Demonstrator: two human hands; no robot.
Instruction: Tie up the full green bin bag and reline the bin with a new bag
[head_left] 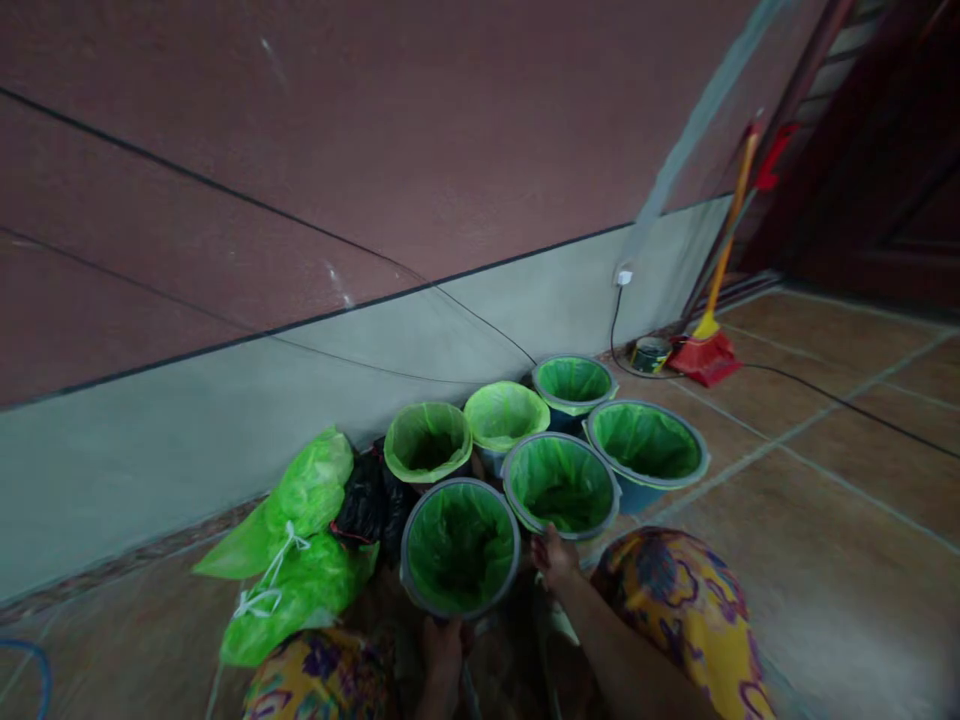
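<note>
Nearest me is a trash bin (460, 548) with a grey rim and a green liner bag. My left hand (444, 645) is closed at its near rim, fingers partly hidden beneath the edge. My right hand (555, 560) pinches the near rim of a second lined trash bin (562, 485), just to the right. Behind these two stand more bins with green liners: one bin (427, 442) at the left, a paler-lined bin (507, 415), a bin (574, 380) by the wall and a wide bin (647, 444) at the right.
Tied green bags (300, 560) and black bags (364, 500) lie left of the bins. Along the wall (465, 330) hang thin cables. A plug (624, 277), a tin can (650, 354) and a red dustpan (705, 358) with a yellow-handled broom (731, 230) are at the right.
</note>
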